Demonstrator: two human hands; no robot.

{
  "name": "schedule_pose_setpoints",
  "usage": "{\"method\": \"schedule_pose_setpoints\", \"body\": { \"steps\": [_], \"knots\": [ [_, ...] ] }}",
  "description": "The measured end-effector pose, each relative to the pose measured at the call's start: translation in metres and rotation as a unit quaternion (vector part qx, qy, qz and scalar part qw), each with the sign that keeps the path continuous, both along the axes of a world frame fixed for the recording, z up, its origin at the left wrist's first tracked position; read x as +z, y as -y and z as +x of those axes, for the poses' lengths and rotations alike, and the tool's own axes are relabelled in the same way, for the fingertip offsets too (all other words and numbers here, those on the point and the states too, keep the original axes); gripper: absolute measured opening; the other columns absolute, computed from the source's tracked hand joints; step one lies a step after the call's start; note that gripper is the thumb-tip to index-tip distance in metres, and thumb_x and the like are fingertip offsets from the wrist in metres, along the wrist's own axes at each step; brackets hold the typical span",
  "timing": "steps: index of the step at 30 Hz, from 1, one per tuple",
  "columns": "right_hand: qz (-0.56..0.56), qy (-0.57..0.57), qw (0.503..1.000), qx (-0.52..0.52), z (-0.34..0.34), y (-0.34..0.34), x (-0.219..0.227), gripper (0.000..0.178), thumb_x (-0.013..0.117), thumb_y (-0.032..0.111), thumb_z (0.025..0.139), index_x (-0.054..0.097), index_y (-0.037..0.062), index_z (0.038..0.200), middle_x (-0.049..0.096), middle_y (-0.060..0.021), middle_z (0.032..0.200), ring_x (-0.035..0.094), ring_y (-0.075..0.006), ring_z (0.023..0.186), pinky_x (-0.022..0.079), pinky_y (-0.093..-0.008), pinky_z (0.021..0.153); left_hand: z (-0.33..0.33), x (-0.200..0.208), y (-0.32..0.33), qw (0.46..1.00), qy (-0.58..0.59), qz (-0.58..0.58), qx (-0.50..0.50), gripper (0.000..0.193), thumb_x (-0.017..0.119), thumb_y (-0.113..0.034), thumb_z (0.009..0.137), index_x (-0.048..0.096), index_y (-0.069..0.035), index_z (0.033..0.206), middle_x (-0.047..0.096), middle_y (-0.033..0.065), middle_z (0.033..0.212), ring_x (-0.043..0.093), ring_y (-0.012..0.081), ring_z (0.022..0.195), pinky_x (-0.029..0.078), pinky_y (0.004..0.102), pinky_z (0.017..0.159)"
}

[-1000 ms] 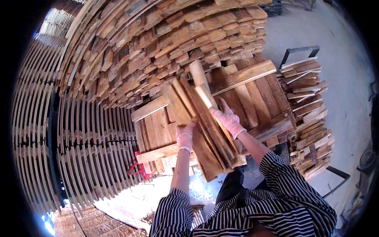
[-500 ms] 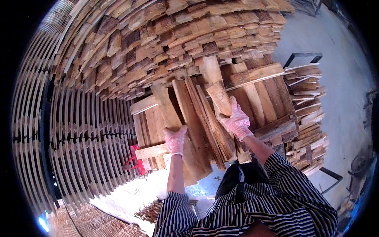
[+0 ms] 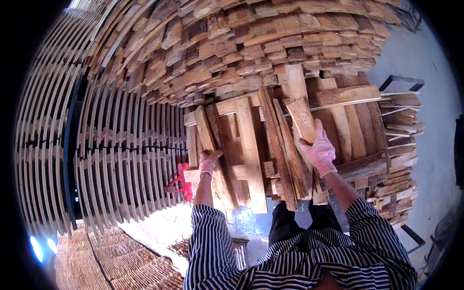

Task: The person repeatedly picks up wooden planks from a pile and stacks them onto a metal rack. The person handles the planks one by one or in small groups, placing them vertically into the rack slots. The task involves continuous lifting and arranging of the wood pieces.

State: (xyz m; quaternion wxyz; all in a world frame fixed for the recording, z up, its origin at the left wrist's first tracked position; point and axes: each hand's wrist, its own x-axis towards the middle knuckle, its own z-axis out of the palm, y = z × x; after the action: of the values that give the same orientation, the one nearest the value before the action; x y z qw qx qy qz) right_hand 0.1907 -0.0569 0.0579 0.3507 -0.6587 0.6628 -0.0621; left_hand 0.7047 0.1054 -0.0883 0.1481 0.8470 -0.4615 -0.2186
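My left hand (image 3: 209,163), in a pinkish-white knit glove, is closed around the edge of a narrow wooden plank (image 3: 205,129). That plank lies slanted over the left part of a slatted wooden frame (image 3: 235,107). My right hand (image 3: 321,152), gloved alike, grips the near end of a short, pale board (image 3: 301,117), its thumb on the left edge. Between my hands, a light plank (image 3: 249,157) lies across the frame. Beside it, a rough, bark-edged plank (image 3: 278,150) and other narrow strips lean close together.
A tall stack of boards (image 3: 261,43) rises at the far side. Upright slats (image 3: 116,140) line the left, near a red plastic object (image 3: 184,181). At the right, boards (image 3: 401,150) are piled within a black metal frame (image 3: 402,79), with grey floor (image 3: 435,125) beyond.
The left hand has drawn its plank leftward, away from the middle planks, and a gap now shows the frame beneath. My right hand still holds the short board. The whole view has shifted.
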Motion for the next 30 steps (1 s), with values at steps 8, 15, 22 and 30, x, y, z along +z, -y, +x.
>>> {"method": "schedule_pose_setpoints", "body": {
  "steps": [8, 15, 22, 30],
  "knots": [
    [-0.057, -0.038, 0.998, -0.004, 0.004, -0.008, -0.009, 0.112, 0.077, 0.054, 0.086, 0.011, 0.0157, 0.168, 0.048, -0.0191, 0.157, 0.057, -0.0363, 0.136, 0.05, -0.0432, 0.109, -0.059, 0.064, -0.018, 0.984, -0.044, 0.011, 0.175, 0.087, 0.085, -0.057, 0.08, 0.051, 0.007, 0.13, 0.063, 0.0264, 0.131, 0.063, 0.0368, 0.121, 0.051, 0.0406, 0.105],
    [-0.112, -0.045, 0.992, -0.029, 0.004, -0.014, -0.02, 0.11, 0.081, 0.048, 0.085, 0.014, 0.0218, 0.168, 0.052, -0.021, 0.154, 0.06, -0.0375, 0.132, 0.05, -0.0431, 0.108, -0.11, 0.08, 0.009, 0.974, 0.086, 0.038, 0.206, 0.075, 0.091, -0.055, 0.069, 0.061, 0.002, 0.107, 0.074, 0.0189, 0.104, 0.073, 0.0369, 0.09, 0.059, 0.0448, 0.082],
    [-0.119, -0.028, 0.991, -0.05, 0.0, -0.016, -0.029, 0.106, 0.083, 0.032, 0.084, 0.019, 0.0215, 0.168, 0.056, -0.018, 0.152, 0.059, -0.0386, 0.133, 0.048, -0.0441, 0.111, -0.041, 0.113, -0.043, 0.972, -0.028, -0.034, 0.23, 0.08, 0.097, -0.043, 0.065, 0.054, -0.001, 0.117, 0.072, 0.0223, 0.109, 0.071, 0.0386, 0.1, 0.057, 0.0464, 0.089],
    [-0.192, -0.004, 0.98, -0.055, 0.0, -0.018, -0.039, 0.1, 0.083, 0.028, 0.084, 0.026, 0.0234, 0.166, 0.061, -0.0183, 0.147, 0.062, -0.0369, 0.131, 0.051, -0.0428, 0.107, 0.094, 0.095, -0.028, 0.978, 0.0, 0.031, 0.205, 0.077, 0.093, -0.039, 0.067, 0.055, -0.001, 0.122, 0.074, 0.0215, 0.111, 0.072, 0.0398, 0.103, 0.056, 0.0464, 0.09]
  ]
}}
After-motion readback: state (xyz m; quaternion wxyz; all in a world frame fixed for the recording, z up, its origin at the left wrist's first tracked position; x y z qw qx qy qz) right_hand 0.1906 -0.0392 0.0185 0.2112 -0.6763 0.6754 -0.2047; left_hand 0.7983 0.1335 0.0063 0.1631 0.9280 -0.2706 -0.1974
